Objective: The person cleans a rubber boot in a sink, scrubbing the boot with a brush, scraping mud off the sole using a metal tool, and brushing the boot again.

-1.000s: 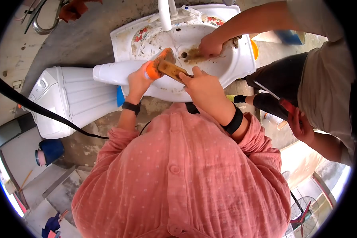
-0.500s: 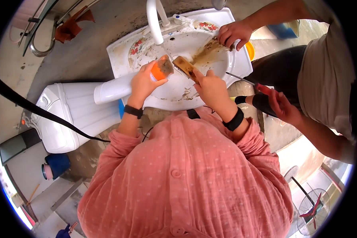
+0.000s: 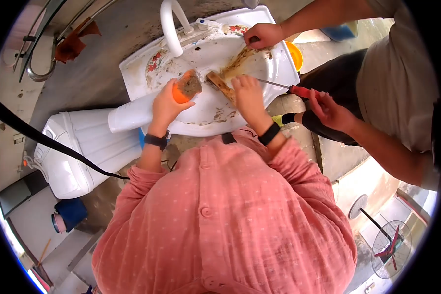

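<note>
"Over the white basin (image 3: 285, 66), what is held?"

"By the left hand (image 3: 166, 105), an orange piece (image 3: 187, 88) is pinched between thumb and fingers, its crusted, grey-brown end turned toward the middle of the bowl. By the right hand (image 3: 250, 98), the near end of a wooden block (image 3: 220, 87) is covered; the fingers are curled down around it, though the thumb is hidden."

"And what is changed?"

"In the picture from a second ago, the block's end is seen overlapping the orange piece; now a gap is left between them, and the block is slanted over the bowl itself. The co-worker's upper hand (image 3: 264, 36), seen low in the bowl then, is now placed by the far rim, beside the red floral print (image 3: 237, 30)."

"What is meant by that for the work?"

"It may be judged that the two pieces are no longer worked against each other, and that more room is given to the block mid-bowl, where brown dirt (image 3: 237, 61) is streaked toward the far rim."

"Is anything else brought near?"

"By the co-worker's lower hand (image 3: 333, 113), a red-handled screwdriver (image 3: 306, 91) is held, its shaft pointed toward the right hand. Whether the fingers are touched by its tip cannot be told."
</note>
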`<action>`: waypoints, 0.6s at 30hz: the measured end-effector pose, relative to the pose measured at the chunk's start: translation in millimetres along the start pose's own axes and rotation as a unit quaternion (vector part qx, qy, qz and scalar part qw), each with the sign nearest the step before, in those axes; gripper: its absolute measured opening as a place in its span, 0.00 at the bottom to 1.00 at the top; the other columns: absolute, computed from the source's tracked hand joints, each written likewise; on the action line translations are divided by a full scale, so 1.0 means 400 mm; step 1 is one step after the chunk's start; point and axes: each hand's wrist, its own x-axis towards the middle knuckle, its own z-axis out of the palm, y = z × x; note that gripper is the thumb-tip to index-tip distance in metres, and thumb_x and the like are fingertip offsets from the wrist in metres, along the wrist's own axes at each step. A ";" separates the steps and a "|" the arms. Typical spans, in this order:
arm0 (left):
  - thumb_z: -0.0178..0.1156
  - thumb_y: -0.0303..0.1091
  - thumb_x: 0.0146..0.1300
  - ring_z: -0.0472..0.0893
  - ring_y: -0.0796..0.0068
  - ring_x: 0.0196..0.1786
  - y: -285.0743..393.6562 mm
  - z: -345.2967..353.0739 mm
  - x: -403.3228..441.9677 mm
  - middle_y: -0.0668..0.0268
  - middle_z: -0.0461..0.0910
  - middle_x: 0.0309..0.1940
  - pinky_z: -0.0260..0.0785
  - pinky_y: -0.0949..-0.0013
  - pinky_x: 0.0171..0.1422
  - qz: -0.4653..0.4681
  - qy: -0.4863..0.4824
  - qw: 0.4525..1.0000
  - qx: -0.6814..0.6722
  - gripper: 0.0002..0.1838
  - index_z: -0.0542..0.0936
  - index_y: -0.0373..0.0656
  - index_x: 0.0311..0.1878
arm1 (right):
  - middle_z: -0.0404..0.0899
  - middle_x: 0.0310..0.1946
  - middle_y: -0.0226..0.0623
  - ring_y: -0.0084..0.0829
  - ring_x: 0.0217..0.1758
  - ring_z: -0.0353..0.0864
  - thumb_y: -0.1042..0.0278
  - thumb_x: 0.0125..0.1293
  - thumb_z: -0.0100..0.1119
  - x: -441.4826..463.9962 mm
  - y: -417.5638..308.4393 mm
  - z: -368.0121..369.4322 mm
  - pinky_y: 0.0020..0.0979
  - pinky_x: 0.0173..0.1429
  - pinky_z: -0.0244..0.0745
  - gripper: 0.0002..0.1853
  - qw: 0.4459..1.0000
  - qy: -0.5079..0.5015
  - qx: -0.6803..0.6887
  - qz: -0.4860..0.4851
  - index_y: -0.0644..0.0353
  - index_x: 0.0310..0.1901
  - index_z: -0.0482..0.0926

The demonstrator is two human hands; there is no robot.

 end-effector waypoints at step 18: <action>0.73 0.43 0.37 0.81 0.58 0.38 -0.066 0.073 -0.054 0.57 0.81 0.36 0.73 0.62 0.41 0.030 0.076 0.996 -0.019 0.37 0.71 0.42 0.53 | 0.76 0.27 0.34 0.36 0.33 0.79 0.67 0.54 0.55 -0.092 0.211 -0.069 0.42 0.37 0.70 0.03 0.956 -0.170 -0.236 -0.019 0.55 0.27 0.75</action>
